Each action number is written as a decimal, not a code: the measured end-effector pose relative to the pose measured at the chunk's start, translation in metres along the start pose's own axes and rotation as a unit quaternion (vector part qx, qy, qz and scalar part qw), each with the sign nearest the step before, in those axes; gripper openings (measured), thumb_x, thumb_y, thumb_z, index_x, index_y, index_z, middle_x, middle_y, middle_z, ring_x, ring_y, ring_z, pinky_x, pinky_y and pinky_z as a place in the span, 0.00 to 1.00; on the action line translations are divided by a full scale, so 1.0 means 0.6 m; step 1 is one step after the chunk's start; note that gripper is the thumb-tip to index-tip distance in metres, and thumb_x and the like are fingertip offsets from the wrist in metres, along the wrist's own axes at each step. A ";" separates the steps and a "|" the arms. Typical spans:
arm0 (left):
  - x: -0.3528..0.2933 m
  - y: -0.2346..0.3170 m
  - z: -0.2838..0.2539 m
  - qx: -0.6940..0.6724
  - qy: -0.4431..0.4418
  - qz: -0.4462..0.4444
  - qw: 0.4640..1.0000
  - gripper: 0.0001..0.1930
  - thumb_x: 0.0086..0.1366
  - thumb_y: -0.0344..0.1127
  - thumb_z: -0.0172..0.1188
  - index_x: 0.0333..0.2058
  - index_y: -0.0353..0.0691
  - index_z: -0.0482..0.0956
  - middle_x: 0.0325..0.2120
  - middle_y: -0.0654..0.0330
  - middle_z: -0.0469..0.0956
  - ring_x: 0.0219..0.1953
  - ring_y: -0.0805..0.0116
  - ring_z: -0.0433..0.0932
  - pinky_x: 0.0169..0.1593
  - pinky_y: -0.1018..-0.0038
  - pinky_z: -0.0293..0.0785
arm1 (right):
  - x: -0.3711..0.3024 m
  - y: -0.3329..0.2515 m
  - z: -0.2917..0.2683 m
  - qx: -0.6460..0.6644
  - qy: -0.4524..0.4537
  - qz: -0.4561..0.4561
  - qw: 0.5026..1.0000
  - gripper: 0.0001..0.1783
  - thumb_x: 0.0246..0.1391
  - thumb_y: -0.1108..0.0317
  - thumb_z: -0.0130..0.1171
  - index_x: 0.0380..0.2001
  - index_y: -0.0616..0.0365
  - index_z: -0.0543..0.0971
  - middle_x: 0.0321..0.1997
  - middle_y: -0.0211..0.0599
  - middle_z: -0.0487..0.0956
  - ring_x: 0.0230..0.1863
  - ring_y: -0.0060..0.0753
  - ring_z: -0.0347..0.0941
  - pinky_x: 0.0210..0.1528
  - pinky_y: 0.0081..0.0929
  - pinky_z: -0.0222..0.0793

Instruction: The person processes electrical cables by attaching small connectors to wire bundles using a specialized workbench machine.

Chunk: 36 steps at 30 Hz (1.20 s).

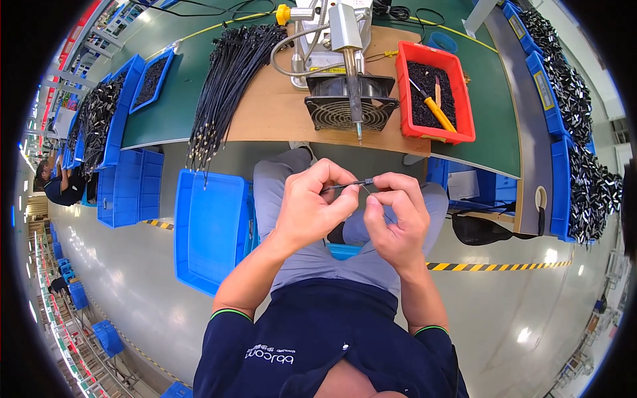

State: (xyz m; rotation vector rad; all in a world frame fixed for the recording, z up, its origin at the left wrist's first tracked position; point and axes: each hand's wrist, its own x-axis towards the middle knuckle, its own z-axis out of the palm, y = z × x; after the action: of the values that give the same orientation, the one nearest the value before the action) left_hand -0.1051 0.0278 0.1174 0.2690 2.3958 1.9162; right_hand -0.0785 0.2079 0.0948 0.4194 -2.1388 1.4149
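Note:
In front of my lap, a thin black cable [356, 184] runs between my two hands. My left hand [310, 207] is closed, pinching the cable between thumb and fingers. The fingers of my right hand [403, 219] are curled round the cable's end, which looks like a small dark connector; its details are too small to make out. Above both hands, a vertical metal rod tool [353, 99] points its tip down from a bench stand, apart from the cable. Behind the rod sits a black fan [325, 113] with a grille.
Black cables [232, 79] hang in a bundle over the bench edge. A red bin [434, 136] holds small black parts and a yellow-handled tool [439, 114]. A blue crate [209, 229] stands at my left. Blue bins of small parts [584, 192] line the right; another person [63, 186] is far left.

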 end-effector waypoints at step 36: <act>0.075 0.026 -0.019 0.087 0.022 0.049 0.995 0.04 0.62 0.27 0.70 0.36 0.34 0.85 0.20 0.75 0.75 0.22 0.90 0.60 0.25 0.84 0.56 | 0.071 0.014 0.028 -0.049 0.040 -0.006 0.998 0.08 0.46 0.82 0.67 0.29 0.62 0.79 0.43 0.41 0.81 0.42 0.46 0.78 0.43 0.38 0.75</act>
State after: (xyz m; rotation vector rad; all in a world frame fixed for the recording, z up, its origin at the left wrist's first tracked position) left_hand -0.1498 0.0281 0.1380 0.3624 2.6295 1.7698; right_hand -0.1218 0.1976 0.1084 0.3323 -2.1262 1.2927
